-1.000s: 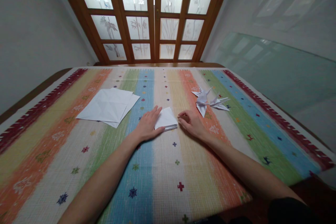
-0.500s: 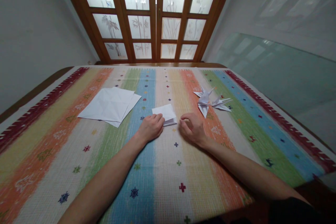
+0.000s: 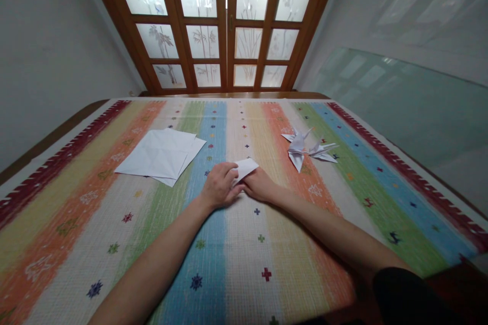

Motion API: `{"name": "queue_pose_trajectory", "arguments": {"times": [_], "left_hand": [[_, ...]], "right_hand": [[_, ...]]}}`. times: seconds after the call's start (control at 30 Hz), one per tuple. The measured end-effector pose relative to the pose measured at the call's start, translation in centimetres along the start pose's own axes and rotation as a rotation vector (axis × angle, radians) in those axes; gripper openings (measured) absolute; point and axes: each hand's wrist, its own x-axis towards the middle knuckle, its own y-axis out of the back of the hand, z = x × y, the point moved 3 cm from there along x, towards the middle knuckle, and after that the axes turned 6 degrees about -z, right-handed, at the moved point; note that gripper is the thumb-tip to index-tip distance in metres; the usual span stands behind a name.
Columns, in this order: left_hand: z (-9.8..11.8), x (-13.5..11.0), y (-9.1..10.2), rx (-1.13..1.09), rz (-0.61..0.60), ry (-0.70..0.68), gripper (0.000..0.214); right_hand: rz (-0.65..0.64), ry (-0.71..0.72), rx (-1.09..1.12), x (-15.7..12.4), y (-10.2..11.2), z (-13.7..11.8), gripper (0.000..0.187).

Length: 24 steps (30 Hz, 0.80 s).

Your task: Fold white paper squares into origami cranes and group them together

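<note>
A small folded piece of white paper [image 3: 244, 167] is between my two hands near the middle of the table. My left hand [image 3: 223, 185] grips its left side, with the thumb below and the fingers curled on top. My right hand [image 3: 260, 184] is at the paper's lower right edge; its fingers reach under or behind the paper and are partly hidden. The paper looks lifted and tilted.
Several larger white paper sheets [image 3: 158, 151] lie stacked at the left. Folded paper cranes [image 3: 299, 148] sit at the right. A striped tablecloth [image 3: 244, 254] covers the table, and wooden doors with glass panes [image 3: 224, 61] stand beyond its far edge.
My right hand has moved left to the folded paper and now touches it. The paper, flat on the cloth before, has been raised and tilted. My left hand's thumb has shifted beneath it.
</note>
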Motion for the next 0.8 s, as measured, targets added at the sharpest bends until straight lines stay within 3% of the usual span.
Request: {"name": "queue_pose_trajectory", "arguments": {"times": [0.1, 0.2, 0.3, 0.53, 0.8], "left_hand": [[-1.9, -0.2, -0.2, -0.231, -0.009, 0.135, 0.076], [-3.1, -0.2, -0.7, -0.347, -0.118, 0.261, 0.099], [-3.3, -0.1, -1.1, -0.342, -0.201, 0.312, 0.101], [-2.9, 0.1, -1.4, -0.256, -0.247, 0.314, 0.097], [-2.8, 0.2, -1.2, -0.195, -0.259, 0.342, 0.086]], "right_hand": [[-0.040, -0.010, -0.018, 0.0, -0.2, 0.2, 0.026], [-0.061, -0.015, -0.028, -0.1, -0.3, 0.3, 0.029], [-0.036, 0.002, 0.031, -0.1, -0.5, 0.6, 0.034], [0.101, 0.031, 0.392, -0.5, 0.6, 0.9, 0.048], [0.032, -0.009, 0.556, -2.6, 2.4, 0.3, 0.061]]}}
